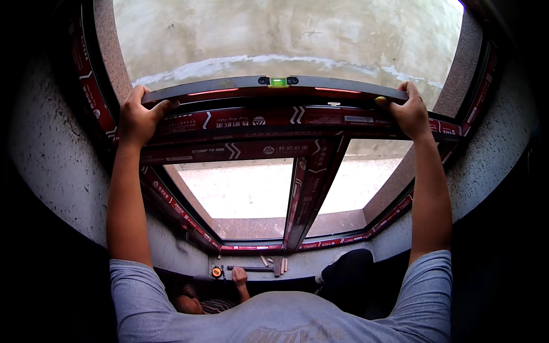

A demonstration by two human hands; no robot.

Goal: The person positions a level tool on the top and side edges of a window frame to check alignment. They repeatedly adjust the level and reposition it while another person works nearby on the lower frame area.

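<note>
Both my arms reach forward and hold a long spirit level [229,86] by its two ends. My left hand [140,115] grips the left end, thumb underneath and fingers over the top. At the right end, my right hand [409,110] is closed the same way. A green vial [278,82] sits in the middle of the level's top edge. The level lies along the horizontal bar [337,116] of a window frame wrapped in dark red printed film; whether it touches the bar everywhere I cannot tell.
Below the bar, a red-wrapped upright [309,188] divides two openings. On the sill lie a hammer [277,266], an orange and black tape measure [216,272] and small wooden pieces [264,260]. Another person's hand [239,276] is beside the hammer handle. Rough grey walls [63,126] flank the frame.
</note>
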